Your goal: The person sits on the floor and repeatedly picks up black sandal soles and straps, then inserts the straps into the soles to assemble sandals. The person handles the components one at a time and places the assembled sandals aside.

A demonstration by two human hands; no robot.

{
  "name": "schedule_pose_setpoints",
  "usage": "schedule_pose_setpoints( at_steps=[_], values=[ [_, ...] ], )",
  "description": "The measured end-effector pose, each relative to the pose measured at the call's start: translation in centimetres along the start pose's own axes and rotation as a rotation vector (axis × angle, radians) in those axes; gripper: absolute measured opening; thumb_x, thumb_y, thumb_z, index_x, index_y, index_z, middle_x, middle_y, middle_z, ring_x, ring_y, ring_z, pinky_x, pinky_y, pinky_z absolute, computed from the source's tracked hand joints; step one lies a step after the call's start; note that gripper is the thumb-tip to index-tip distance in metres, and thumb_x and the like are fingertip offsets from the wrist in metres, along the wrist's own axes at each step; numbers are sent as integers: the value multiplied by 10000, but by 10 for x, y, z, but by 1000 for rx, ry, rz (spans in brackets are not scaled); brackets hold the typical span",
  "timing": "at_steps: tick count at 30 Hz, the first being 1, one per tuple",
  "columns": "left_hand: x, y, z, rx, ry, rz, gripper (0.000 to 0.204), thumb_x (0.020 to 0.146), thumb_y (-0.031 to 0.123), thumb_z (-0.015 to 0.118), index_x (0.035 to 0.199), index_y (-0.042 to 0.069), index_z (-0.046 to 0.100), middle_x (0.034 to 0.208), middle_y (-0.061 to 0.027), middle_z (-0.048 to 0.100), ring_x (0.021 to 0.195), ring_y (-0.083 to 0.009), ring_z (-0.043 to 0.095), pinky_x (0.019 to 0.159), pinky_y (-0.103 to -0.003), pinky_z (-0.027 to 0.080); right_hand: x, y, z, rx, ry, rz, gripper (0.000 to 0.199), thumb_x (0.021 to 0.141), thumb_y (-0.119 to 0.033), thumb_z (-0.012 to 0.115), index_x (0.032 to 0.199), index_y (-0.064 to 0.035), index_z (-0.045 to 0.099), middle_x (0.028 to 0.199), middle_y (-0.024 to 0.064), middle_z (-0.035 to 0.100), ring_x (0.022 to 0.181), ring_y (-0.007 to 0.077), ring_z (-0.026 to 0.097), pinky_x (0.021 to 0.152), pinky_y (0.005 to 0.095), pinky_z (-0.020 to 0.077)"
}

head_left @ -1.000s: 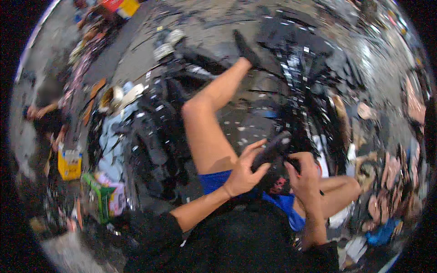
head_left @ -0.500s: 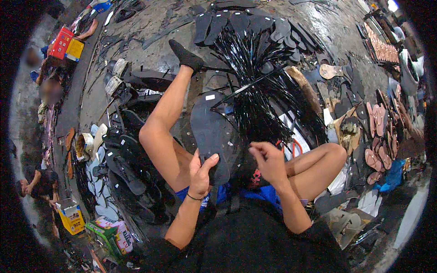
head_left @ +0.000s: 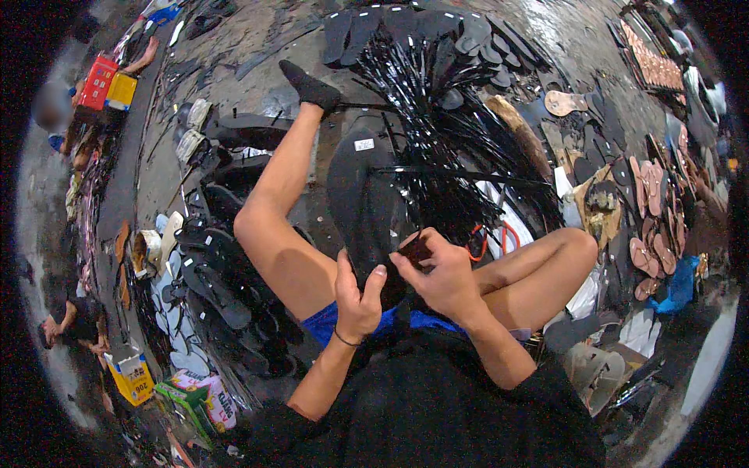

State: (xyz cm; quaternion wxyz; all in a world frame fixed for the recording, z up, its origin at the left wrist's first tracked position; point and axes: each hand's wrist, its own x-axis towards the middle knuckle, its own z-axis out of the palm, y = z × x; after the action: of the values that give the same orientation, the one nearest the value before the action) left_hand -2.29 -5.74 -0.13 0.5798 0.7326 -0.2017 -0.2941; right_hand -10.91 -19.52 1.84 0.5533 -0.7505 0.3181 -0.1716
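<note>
A long black sandal sole (head_left: pixel 360 195) with a small white sticker near its far end points away from me between my legs. My left hand (head_left: pixel 359 308) grips its near end, thumb on top and fingers partly hidden beneath. Beside that end, my right hand (head_left: pixel 441 273) is closed with thumb and fingertips pinched around a small dark reddish piece (head_left: pixel 417 248), whose kind I cannot make out. A thin black strap (head_left: pixel 468 175) runs from the sole's upper half out to the right, over a large bundle of shiny black strips (head_left: pixel 421 93).
Red-handled scissors (head_left: pixel 476 248) lie by my right knee. Black sandals (head_left: pixel 214 292) are heaped at left, more soles (head_left: pixel 390 35) stand in a row at the far side, and pink sandals (head_left: pixel 646 195) lie at right. Another person's hand (head_left: pixel 55 331) shows at far left.
My right hand has moved left to the sole's near edge and now pinches a dark piece. My left hand has turned slightly on the sole, and a strap now stretches rightward.
</note>
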Motion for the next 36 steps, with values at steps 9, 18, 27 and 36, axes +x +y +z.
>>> schedule_pose_setpoints(
  at_steps=[9,18,27,36],
  values=[
    [-11,-17,7,-131,81,-23,441,959,90,568,1345,-68,427,1227,-144,600,1100,-217,574,995,-346,441,-4,20,-1,11,-137,61,196,856,-118,786,963,0,670,783,53,704,725,89,670,657,262,535],
    [-15,1,-1,-36,70,-113,571,969,72,552,1463,-96,318,1394,-172,496,1225,-237,508,1073,-356,397,-2,29,7,303,-200,278,231,806,-234,797,937,-52,740,862,106,725,831,199,684,788,366,518],
    [-9,18,4,-122,101,28,413,967,90,560,1316,-87,427,1167,-127,607,1044,-185,570,960,-325,453,0,13,-8,688,-193,310,136,897,-88,740,999,-16,687,873,43,709,768,90,657,698,248,544],
    [-11,27,8,-42,102,153,334,959,68,549,1255,-54,457,1109,-125,630,984,-198,593,919,-331,473,-5,4,-9,502,-121,255,110,857,-44,776,924,5,705,863,69,721,746,98,669,671,233,544]
  ],
)
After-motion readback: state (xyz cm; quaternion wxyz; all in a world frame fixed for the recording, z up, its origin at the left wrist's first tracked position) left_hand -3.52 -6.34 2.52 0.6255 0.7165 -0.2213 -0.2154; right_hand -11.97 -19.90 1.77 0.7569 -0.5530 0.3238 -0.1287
